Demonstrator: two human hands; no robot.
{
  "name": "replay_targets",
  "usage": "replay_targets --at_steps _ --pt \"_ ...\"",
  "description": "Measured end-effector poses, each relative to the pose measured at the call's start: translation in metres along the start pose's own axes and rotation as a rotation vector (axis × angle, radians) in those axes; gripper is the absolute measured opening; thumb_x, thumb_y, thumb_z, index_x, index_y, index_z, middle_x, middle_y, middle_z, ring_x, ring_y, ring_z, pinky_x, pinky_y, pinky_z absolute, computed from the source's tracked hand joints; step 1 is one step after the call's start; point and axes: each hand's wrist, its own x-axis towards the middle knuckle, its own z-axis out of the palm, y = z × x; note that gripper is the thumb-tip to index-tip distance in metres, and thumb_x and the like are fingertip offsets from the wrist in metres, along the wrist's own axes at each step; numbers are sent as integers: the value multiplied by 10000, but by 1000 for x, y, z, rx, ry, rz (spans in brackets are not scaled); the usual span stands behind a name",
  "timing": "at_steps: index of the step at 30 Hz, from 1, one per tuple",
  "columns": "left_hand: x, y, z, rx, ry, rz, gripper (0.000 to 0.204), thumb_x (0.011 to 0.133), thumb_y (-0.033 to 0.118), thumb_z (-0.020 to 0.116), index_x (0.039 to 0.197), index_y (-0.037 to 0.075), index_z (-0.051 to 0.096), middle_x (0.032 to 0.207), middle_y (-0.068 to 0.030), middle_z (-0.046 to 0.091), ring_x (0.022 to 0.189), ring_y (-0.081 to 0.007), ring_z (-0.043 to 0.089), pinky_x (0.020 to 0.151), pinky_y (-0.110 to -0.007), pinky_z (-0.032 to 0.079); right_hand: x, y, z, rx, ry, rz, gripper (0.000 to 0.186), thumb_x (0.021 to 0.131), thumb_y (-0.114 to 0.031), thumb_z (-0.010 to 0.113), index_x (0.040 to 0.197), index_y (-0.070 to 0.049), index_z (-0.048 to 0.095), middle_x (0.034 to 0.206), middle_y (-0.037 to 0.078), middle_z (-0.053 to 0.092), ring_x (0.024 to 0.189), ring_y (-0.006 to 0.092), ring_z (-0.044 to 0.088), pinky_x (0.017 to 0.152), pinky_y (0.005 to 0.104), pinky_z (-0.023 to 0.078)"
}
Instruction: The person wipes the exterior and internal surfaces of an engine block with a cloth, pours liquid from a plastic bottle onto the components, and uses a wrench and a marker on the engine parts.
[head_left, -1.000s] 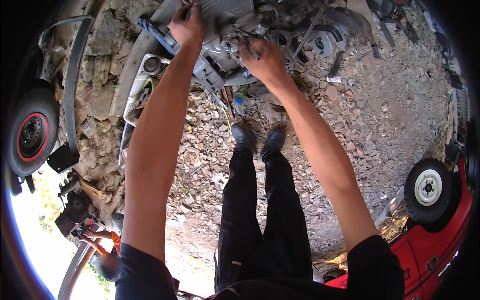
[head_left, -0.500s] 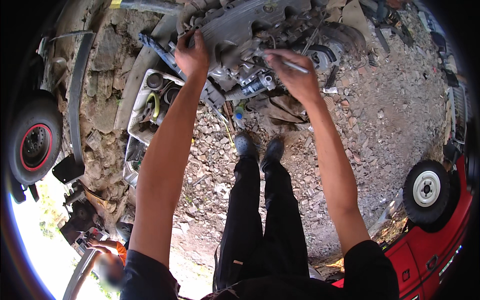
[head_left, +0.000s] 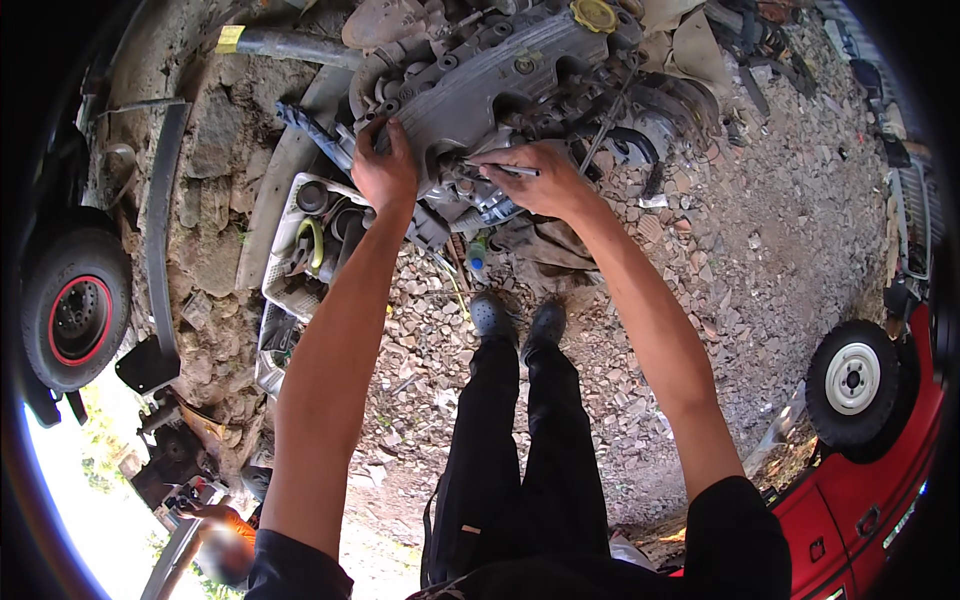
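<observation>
A grey engine (head_left: 600,85) with a long metal valve cover (head_left: 470,88) lies on the ground in front of me. My left hand (head_left: 385,170) grips the valve cover's near left end, thumb and fingers curled over the edge. In my right hand (head_left: 540,178) is a slim silver rod-like tool (head_left: 518,170), pinched between the fingers. Its front end points left into a recess beside the valve cover; what the tip touches is too small to make out. A yellow round cap (head_left: 594,15) sits on the cover's far end.
A white crate (head_left: 290,240) of parts stands left of the engine. A bottle with a blue cap (head_left: 477,262) and brown cloth (head_left: 550,245) lie before my feet on gravel. Wheels stand at both sides, a red vehicle (head_left: 860,510) lower right. Another person (head_left: 230,540) is lower left.
My right hand has moved left and slightly down, bringing the tool to the recess by the valve cover. My left hand stays at the cover's end. The view has tilted slightly upward.
</observation>
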Motion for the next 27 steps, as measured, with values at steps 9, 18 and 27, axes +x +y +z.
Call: replay_targets --at_steps 9,18,27 --pt "-1 3 -3 48 2 -23 338 915 333 662 1042 23 701 1014 -194 710 973 -383 669 862 -430 502 19 -27 -13 136 -35 176 134 870 -117 670 958 -40 734 883 145 732 783 322 713 685 388 574" --pt "1 -6 -1 52 -44 -25 343 937 348 651 1088 44 697 1051 -178 714 1012 -358 673 892 -410 497 21 -31 -11 150 -82 357 158 894 -123 663 1007 -28 721 905 161 730 802 314 713 710 380 562" --pt "1 -2 0 1 2 38 310 914 311 663 1035 25 682 985 -196 698 935 -396 654 837 -452 501 20 -20 -6 114 -56 113 124 880 -92 684 991 -37 693 865 127 734 741 316 710 641 393 560"
